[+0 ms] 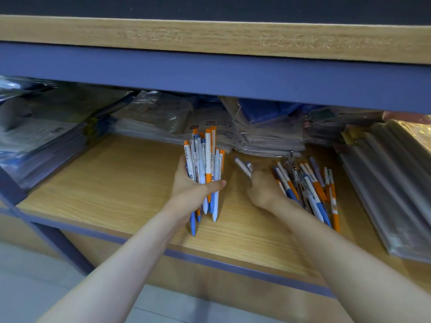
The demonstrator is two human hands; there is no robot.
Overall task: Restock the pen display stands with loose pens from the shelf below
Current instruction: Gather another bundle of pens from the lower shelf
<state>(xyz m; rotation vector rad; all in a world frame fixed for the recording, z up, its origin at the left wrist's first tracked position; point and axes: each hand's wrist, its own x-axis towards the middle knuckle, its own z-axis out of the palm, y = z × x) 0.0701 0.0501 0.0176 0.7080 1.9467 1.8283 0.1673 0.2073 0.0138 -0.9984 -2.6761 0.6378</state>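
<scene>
Both hands reached into the lower wooden shelf [130, 183]. The left hand [193, 185] gripped an upright bundle of pens [205, 164], white barrels with orange and blue ends, their tips touching the shelf. Just beside it, the right hand [263, 185] had its fingers curled around a white and blue pen [243, 167], blurred. To the right of that hand a pile of loose pens [310, 190] lay on the shelf. Behind them sat stacks of plastic-wrapped packets [261, 134], and grey wrapped packs [391, 183] leaned at the right.
</scene>
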